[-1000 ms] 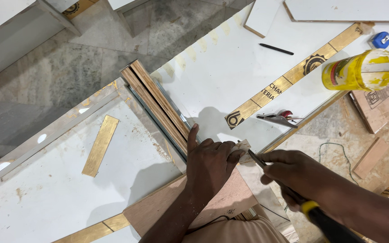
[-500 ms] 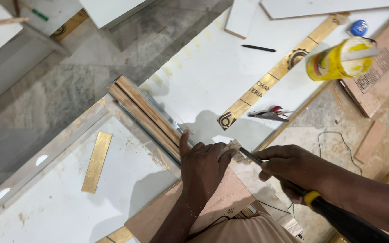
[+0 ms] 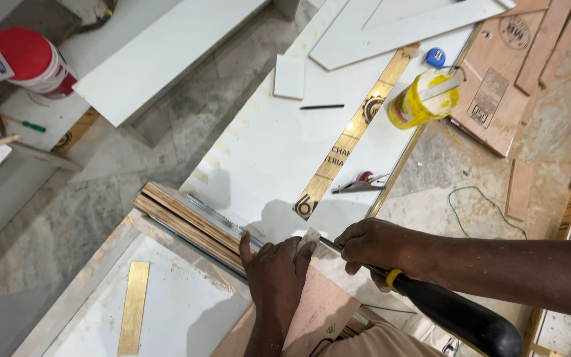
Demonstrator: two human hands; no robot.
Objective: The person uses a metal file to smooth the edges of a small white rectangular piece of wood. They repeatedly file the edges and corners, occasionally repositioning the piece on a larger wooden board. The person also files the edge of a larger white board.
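Note:
My left hand [image 3: 276,273] lies flat, fingers together, pressing down on a brown plywood piece [image 3: 322,311] beside the layered edge of a wooden board [image 3: 186,221]. My right hand [image 3: 373,248] is closed around the metal shaft of a chisel-like tool with a black and yellow handle [image 3: 457,314]. The tool's tip sits at a small pale strip end [image 3: 310,239] just beyond my left fingertips. Both hands work at the near edge of a white laminated panel [image 3: 266,152].
A yellow glue bottle [image 3: 424,98], a gold tape strip [image 3: 351,135], pliers [image 3: 359,184], a black pencil [image 3: 322,106] and a blue tape measure [image 3: 435,57] lie on the white panel. A red-lidded bucket [image 3: 28,59] stands far left. Plywood offcuts [image 3: 497,99] lie at right.
The view has shifted, so the worktable's far end and the red-lidded bucket now show. My hands keep the same grip and have slid slightly along the board edge.

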